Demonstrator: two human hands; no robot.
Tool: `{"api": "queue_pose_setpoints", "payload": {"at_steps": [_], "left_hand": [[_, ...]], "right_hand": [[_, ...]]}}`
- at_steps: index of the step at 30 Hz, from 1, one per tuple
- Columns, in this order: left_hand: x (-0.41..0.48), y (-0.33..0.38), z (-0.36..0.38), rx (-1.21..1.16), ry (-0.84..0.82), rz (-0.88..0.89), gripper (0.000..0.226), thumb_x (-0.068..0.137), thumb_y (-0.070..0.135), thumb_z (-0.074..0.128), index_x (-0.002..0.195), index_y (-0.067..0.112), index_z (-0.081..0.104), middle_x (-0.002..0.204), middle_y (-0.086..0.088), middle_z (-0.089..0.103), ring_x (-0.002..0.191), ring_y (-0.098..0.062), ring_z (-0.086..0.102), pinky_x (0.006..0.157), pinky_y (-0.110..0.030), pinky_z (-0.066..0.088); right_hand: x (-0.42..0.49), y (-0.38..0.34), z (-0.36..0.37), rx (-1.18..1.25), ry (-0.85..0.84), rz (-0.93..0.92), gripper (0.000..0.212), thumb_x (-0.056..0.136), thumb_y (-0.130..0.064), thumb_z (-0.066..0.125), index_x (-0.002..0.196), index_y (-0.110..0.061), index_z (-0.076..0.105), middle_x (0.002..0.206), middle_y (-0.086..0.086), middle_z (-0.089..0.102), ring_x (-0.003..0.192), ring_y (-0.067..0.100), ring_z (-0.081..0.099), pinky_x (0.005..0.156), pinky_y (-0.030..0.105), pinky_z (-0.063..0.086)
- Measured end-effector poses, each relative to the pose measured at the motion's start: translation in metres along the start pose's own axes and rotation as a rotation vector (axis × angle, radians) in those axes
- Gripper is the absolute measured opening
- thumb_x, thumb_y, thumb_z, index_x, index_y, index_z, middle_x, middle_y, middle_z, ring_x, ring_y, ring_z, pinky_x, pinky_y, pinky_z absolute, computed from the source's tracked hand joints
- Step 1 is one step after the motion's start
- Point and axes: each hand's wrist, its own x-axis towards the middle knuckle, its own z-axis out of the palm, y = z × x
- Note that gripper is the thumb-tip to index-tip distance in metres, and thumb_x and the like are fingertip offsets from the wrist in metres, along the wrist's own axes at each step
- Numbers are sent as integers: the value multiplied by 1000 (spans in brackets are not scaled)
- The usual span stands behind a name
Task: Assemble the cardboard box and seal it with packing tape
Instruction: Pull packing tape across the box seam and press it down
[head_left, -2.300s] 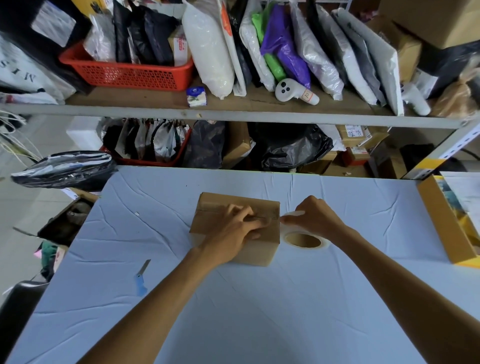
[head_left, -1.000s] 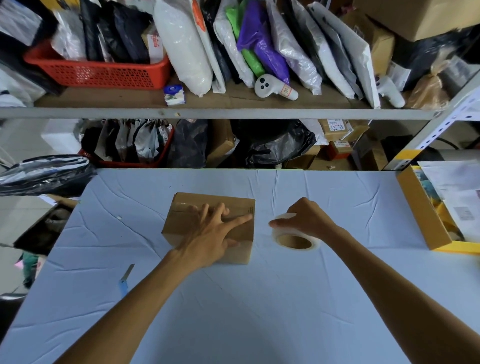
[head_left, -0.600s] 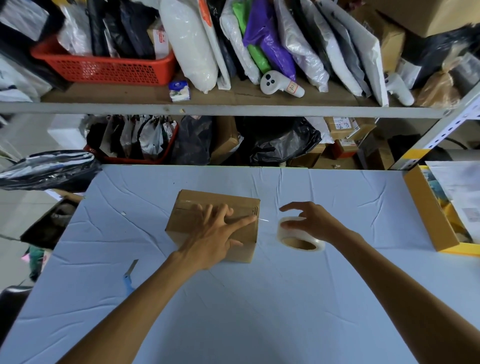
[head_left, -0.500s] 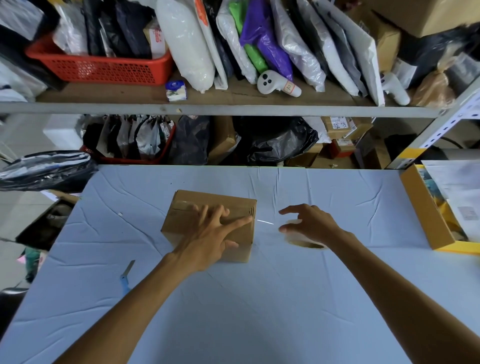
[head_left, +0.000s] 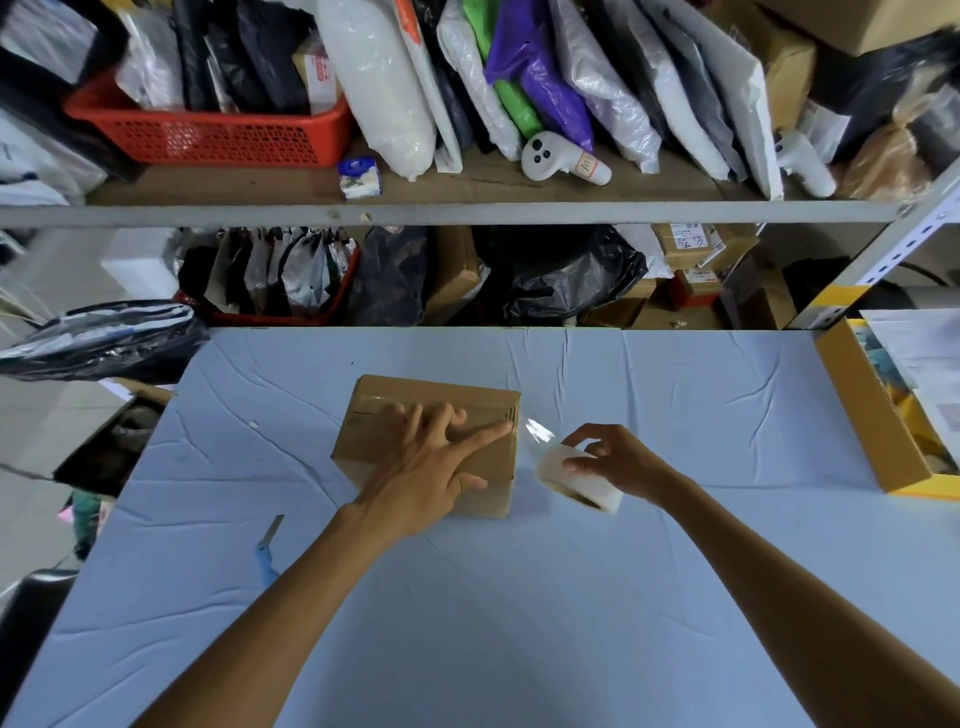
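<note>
A small closed cardboard box (head_left: 384, 410) sits on the light blue table (head_left: 519, 623), clear tape running along its top seam. My left hand (head_left: 431, 467) lies flat on the box top, fingers spread, the index fingertip at the right top edge. My right hand (head_left: 613, 460) grips a roll of clear packing tape (head_left: 576, 480), tilted and lifted just right of the box. A shiny strip of tape (head_left: 537, 431) stretches from the roll to the box's right edge.
A blue-handled utility knife (head_left: 267, 551) lies on the table left of my left forearm. A yellow-edged open carton (head_left: 872, 415) stands at the right table edge. Crowded shelves (head_left: 467, 208) with bags and a red basket (head_left: 208, 135) rise behind the table.
My right hand took the tape roll off the table, tilted it and pulled a strip away from the box's right edge. My left hand stays pressed on the box top.
</note>
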Motion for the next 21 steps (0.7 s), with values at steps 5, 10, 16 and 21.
{"api": "queue_pose_setpoints", "payload": {"at_steps": [5, 10, 16, 21], "left_hand": [[0, 2, -3, 30, -6, 10, 64, 92, 50, 46, 144, 54, 9, 138, -4, 30, 120, -27, 29, 114, -57, 8], [0, 3, -3, 24, -1, 4, 64, 91, 51, 48, 144, 53, 11, 137, -3, 31, 119, -24, 29, 113, -53, 15], [2, -3, 2, -51, 8, -27, 65, 89, 47, 54, 142, 55, 17, 129, -1, 35, 116, -25, 33, 112, -56, 17], [2, -11, 0, -20, 18, -22, 63, 89, 44, 56, 141, 55, 22, 127, -1, 37, 111, -26, 36, 111, -55, 19]], "right_hand": [[6, 0, 4, -77, 32, -10, 14, 86, -28, 69, 100, -30, 70, 94, 9, 71, 89, 30, 64, 71, 31, 44], [10, 2, 5, -75, 24, -33, 20, 87, -16, 67, 104, -24, 72, 104, 13, 70, 97, 32, 62, 84, 40, 49], [8, 0, 4, -85, 58, -6, 13, 86, -31, 69, 97, -26, 74, 99, 1, 70, 89, 18, 62, 74, 28, 47], [3, -7, -6, -140, 122, -32, 18, 81, -41, 70, 93, -29, 74, 92, -3, 68, 84, 13, 59, 64, 20, 41]]}}
